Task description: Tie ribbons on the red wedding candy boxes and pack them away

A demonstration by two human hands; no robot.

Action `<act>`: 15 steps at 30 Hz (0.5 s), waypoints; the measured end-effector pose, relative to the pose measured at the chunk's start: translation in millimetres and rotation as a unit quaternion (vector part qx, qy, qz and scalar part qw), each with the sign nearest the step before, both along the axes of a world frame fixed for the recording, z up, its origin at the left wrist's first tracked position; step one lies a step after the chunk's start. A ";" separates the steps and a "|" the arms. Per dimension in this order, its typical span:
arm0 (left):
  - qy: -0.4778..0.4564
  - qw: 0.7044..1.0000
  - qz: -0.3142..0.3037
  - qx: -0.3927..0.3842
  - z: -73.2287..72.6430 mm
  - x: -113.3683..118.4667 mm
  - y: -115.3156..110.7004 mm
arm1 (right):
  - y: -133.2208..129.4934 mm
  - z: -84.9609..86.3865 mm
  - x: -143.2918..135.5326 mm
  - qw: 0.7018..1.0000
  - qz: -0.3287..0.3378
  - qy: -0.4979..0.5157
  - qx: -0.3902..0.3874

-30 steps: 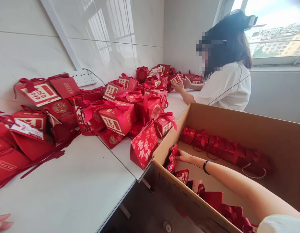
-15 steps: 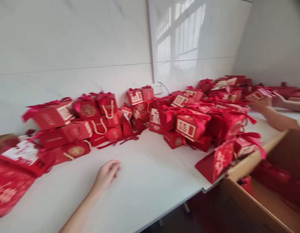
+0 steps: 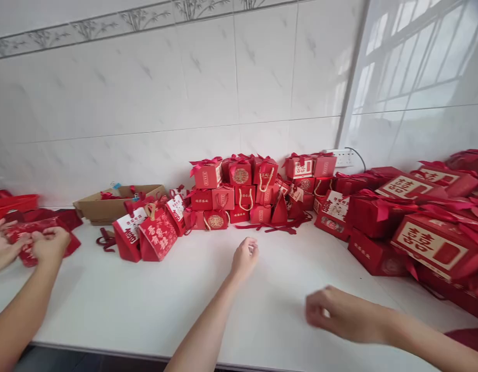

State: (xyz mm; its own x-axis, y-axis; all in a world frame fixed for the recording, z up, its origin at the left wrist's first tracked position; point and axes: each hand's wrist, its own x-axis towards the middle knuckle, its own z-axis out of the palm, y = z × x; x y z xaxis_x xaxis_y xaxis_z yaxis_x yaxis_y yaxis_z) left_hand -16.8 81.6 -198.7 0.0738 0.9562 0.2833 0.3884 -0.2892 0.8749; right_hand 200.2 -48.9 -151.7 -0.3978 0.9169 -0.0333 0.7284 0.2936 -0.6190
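My left hand (image 3: 244, 258) is over the middle of the white table (image 3: 270, 305), its fingers curled in loosely and no object showing in them. To the right, my right hand (image 3: 332, 312) hangs above the tabletop, slightly blurred, thumb and fingers bent into a small ring with nothing visible inside. Behind my left hand stands a stack of red gift boxes (image 3: 223, 199) with ribbons and cord handles. Two pointed red gift boxes (image 3: 159, 235) stand to its left, and a bigger pile of red boxes (image 3: 428, 243) lies beyond my right hand.
At the far left another person's hands (image 3: 49, 243) hold a red patterned gift box (image 3: 28, 235). A cardboard box (image 3: 103, 209) sits against the tiled wall near a red basin (image 3: 14, 206). Loose dark red ribbon (image 3: 277, 227) lies before the stack. A power strip (image 3: 341, 157) is on the wall.
My view has swung left, bringing the cardboard box and another person's hands into sight. My right hand has come into view from the right. My left hand stays curled above the table.
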 end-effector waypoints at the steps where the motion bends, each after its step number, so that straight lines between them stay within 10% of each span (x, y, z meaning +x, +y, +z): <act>1: -0.004 0.999 0.034 0.027 1.7 -6.4 4.8 | 20.1 -2.7 -20.6 0.999 0.026 0.018 -0.012; 6: -0.021 0.962 0.229 0.147 12.5 -45.9 27.0 | 84.6 -32.6 -87.2 0.975 -0.106 0.192 -0.035; 15: -0.010 0.813 0.549 0.191 30.1 -146.7 19.3 | 100.4 -51.5 -70.7 0.947 -0.123 0.283 -0.093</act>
State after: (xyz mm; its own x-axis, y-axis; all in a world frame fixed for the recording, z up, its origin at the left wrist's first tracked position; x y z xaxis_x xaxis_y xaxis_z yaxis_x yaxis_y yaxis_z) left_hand -163.5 100.9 -168.6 -0.7741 0.2839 0.5658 0.5830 -0.0285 0.8120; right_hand 129.5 51.5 -203.2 -0.1764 0.9831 -0.0489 0.2961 0.0056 -0.9552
